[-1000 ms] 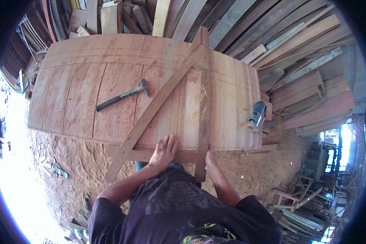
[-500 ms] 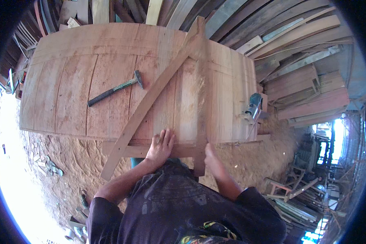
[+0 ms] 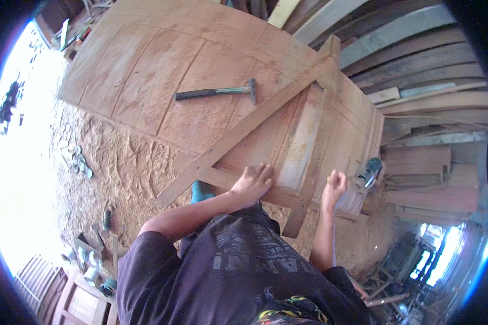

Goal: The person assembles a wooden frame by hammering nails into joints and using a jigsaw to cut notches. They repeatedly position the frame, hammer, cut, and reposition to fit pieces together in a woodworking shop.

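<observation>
Planks [image 3: 401, 35] crowd the upper right, daylight [image 3: 16, 184] glares beside the brown floor [image 3: 122, 162], and possibly a window [image 3: 443, 252] glows lower right.

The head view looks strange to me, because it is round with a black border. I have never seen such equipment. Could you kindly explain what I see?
There is no robot here. A wide fisheye camera on a person's head looks down, so straight edges bend toward the rim. The picture's left is the person's left.

The two bare hands belong to the wearer. The left hand rests by the near side of a brown triangular wooden frame. The right hand is raised with curled fingers; whether it holds something small, I cannot tell.

The frame lies across a broad reddish-brown wooden panel. Also on the panel are a dark-handled metal-headed hammer and, at the right end, a blue-green and silver tool.
</observation>
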Tool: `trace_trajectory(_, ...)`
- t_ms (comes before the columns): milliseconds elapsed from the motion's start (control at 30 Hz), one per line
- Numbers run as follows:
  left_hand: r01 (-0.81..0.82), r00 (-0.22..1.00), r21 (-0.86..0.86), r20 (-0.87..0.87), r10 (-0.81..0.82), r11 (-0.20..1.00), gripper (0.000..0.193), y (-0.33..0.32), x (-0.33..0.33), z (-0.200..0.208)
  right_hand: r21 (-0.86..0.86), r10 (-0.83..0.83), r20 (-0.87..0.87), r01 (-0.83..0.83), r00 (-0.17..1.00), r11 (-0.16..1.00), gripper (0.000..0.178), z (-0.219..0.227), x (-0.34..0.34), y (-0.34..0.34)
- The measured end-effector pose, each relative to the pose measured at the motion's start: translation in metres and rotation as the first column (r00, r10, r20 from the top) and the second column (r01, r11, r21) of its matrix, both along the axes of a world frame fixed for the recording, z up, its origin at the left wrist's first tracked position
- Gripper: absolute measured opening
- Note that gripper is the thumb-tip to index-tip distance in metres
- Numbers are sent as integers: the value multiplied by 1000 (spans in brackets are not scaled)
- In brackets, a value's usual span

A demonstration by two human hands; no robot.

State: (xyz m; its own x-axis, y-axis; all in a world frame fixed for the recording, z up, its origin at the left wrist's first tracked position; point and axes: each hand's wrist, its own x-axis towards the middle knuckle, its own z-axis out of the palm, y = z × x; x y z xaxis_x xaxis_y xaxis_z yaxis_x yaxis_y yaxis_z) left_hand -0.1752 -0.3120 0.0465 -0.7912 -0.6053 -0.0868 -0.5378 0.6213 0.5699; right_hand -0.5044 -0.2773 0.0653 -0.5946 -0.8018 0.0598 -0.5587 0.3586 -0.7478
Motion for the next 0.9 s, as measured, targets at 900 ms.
trace_trajectory(900,-41,999,-219,2,43,975,69,20,1,-12,-415,584,706,-435,400,799,79,165,206,-76)
